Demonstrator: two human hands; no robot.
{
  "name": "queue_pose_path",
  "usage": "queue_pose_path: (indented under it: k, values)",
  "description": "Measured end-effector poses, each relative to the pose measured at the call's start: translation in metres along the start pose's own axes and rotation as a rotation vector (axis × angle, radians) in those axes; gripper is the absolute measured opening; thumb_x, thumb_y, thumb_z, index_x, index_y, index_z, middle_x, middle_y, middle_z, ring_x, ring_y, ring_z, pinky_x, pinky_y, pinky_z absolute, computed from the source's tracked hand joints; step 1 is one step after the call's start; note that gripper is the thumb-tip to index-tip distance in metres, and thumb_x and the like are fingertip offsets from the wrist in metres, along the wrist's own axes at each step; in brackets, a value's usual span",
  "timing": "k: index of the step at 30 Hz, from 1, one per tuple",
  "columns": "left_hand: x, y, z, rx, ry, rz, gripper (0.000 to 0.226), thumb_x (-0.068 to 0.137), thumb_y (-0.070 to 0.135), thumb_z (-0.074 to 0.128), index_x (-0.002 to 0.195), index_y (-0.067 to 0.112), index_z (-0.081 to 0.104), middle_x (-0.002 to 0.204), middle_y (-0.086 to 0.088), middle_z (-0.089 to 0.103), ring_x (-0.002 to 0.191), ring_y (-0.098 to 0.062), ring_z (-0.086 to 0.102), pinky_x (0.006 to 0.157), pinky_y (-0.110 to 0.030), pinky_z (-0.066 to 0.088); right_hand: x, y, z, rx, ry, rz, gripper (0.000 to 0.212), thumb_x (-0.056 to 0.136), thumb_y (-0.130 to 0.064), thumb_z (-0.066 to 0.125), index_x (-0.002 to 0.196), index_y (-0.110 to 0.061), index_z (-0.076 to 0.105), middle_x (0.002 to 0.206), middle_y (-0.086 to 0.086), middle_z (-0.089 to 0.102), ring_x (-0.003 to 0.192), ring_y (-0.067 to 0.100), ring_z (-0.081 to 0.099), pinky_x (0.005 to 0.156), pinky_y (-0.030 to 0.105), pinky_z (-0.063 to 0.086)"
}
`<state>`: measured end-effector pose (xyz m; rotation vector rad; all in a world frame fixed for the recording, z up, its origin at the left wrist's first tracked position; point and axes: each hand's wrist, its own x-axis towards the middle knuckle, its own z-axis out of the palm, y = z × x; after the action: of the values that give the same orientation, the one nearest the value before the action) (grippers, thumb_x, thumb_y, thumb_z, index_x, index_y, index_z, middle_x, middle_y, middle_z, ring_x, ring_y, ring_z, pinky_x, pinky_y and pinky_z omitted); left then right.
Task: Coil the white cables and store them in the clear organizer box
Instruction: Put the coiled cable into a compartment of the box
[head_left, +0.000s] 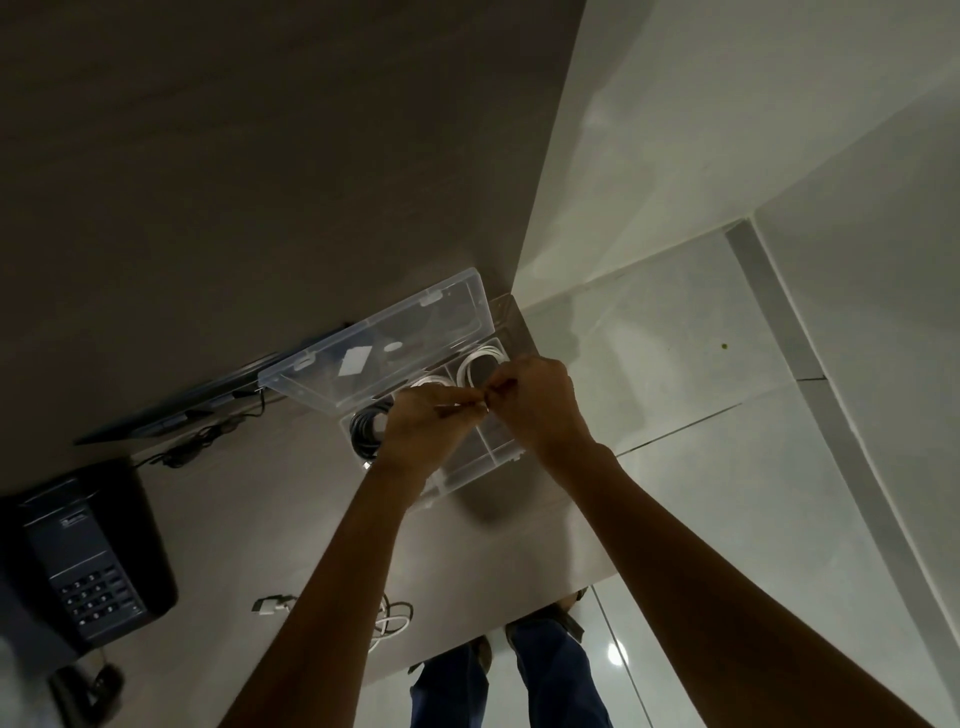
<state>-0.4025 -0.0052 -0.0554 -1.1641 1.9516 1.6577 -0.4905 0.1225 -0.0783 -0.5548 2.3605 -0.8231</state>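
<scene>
Judging by how things lie now, you are partway through. Your clear organizer box stands open on the surface near its far right corner, its lid tipped back. One coiled white cable already sits in the far right compartment, and a second white coil shows in the compartment just left of it, partly hidden behind your hands. A dark coiled cable fills the compartment at the left end. The near right compartments look bare, though the clear plastic makes that hard to read.

Your left hand and right hand meet right above the box, fingertips pinched close together on something small and thin between them, likely a cable end or a tie; I cannot tell which. Both sets of fingers are narrow and closed on it.

What is left lies nearer you: a loose white cable sprawls uncoiled close to the near edge, with a pale connector beside it. A black telephone sits well to the left, clear of the work. So at least one cable remains to coil and stow, then, if you want it shut, the lid.
</scene>
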Motion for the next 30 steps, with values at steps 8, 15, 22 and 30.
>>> queue_pose_path:
  k: [8,15,22,30]
  values:
    - [-0.002,-0.005,0.0,0.243,-0.067,0.25,0.022,0.089,0.005,0.079,0.11,0.009,0.077,0.105,0.002,0.075,0.091,0.002,0.07,0.083,-0.007,0.057,0.004,0.01,-0.018,-0.037,-0.189,-0.109,0.017,0.1,-0.014,0.068,0.108,-0.008,0.082,0.102,0.014,0.078,0.09,0.027,0.073,0.087,0.036,0.058]
    - [0.001,-0.001,0.006,0.435,0.11,0.437,0.024,0.084,0.022,0.085,0.104,0.01,0.08,0.104,-0.008,0.076,0.087,-0.011,0.066,0.081,-0.016,0.055,0.009,0.007,-0.025,0.036,-0.303,-0.036,0.022,0.1,-0.023,0.07,0.117,-0.012,0.079,0.109,0.01,0.081,0.095,0.021,0.075,0.097,0.033,0.058]
    - [0.005,-0.006,0.0,0.549,0.149,0.543,0.022,0.089,0.027,0.081,0.103,0.009,0.082,0.106,-0.017,0.076,0.098,-0.032,0.072,0.087,-0.043,0.062,0.001,0.006,-0.033,-0.018,-0.202,-0.161,0.023,0.093,-0.016,0.079,0.116,-0.009,0.081,0.109,0.012,0.082,0.094,0.027,0.078,0.097,0.035,0.059]
    - [0.012,-0.012,0.002,0.394,0.204,0.45,0.009,0.095,0.011,0.075,0.1,0.014,0.068,0.112,-0.024,0.066,0.106,-0.037,0.065,0.095,-0.042,0.058,0.001,-0.013,-0.031,-0.201,-0.094,-0.117,0.026,0.097,-0.027,0.075,0.123,-0.023,0.077,0.122,0.003,0.079,0.105,0.024,0.075,0.1,0.036,0.059]
